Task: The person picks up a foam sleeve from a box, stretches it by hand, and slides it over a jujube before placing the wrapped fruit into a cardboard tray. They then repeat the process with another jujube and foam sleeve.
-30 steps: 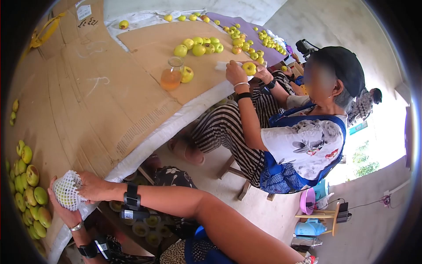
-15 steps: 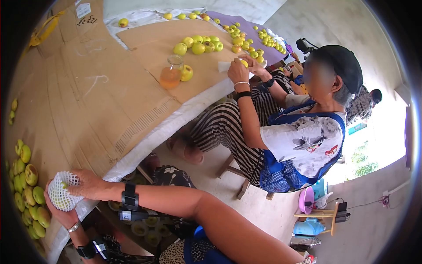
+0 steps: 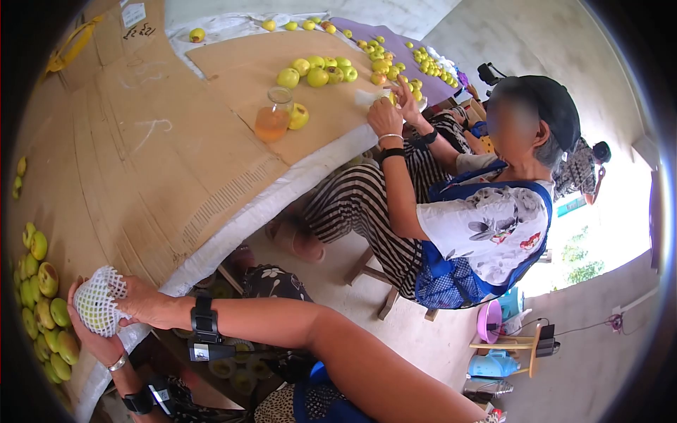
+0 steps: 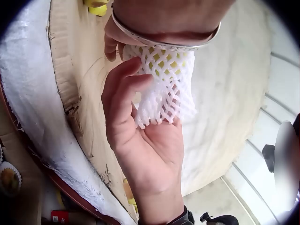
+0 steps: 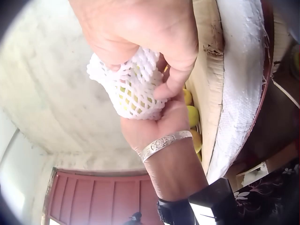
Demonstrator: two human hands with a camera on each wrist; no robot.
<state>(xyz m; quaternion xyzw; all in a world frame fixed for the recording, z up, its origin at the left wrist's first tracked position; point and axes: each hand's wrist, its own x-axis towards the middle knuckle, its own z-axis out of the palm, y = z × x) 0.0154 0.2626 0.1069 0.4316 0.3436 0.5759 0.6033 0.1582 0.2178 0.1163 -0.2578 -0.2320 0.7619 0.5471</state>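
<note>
An apple in a white foam net sleeve [image 3: 99, 302] sits in my left hand [image 3: 101, 344], whose wrist wears a silver bracelet. Green skin shows through the mesh in the right wrist view. From the other side my right hand [image 3: 147, 303] pinches the loose end of the net, thumb and fingers curled at its edge [image 4: 157, 115]. Both hands are above the table's near edge. A pile of green apples [image 3: 48, 310] lies right beside my left hand.
Cardboard [image 3: 162, 183] covers the table, edged with white sheeting [image 3: 233, 208]. A glass jar of amber liquid [image 3: 273, 120] stands by an apple; more apples [image 3: 317, 76] lie beyond. A seated person [image 3: 486, 218] works at the table's side. Netted fruit [image 3: 243, 366] sits below.
My hands and the netted apple have shifted slightly left and up. The net's loose end has changed shape under my right fingers. The seated person has lifted one hand's fingers.
</note>
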